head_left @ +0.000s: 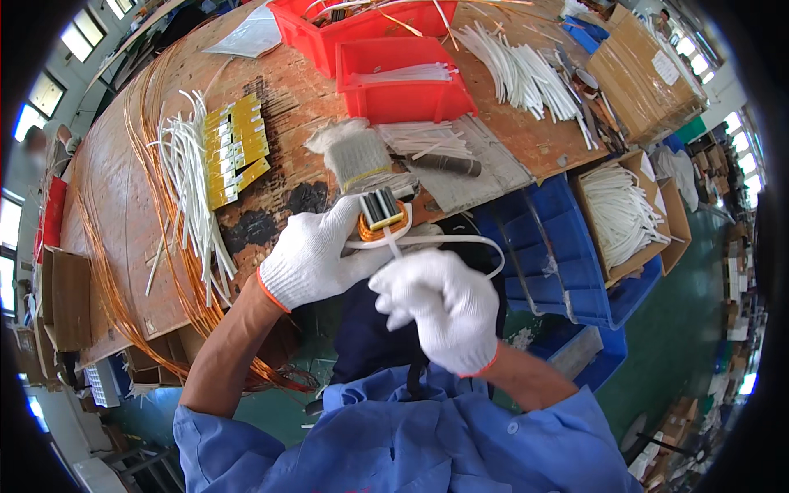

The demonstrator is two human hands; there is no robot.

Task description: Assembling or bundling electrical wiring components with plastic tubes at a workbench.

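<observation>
- Coil point(380, 212), twelve o'clock from the body: probably dense, stiff; best held by its sides, sparing the wire point(366, 232).
- Left hand point(308, 259), at its eight o'clock: clamped on it.
- Right hand point(444, 306), five o'clock: curled; whether it pinches the bendy strip point(392, 244), I cannot tell.

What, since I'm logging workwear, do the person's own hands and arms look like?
The left hand and right hand wear white knit gloves with orange wrist edging. Blue fabric sleeves stop well short of the gloves, leaving bare forearms between.
</observation>
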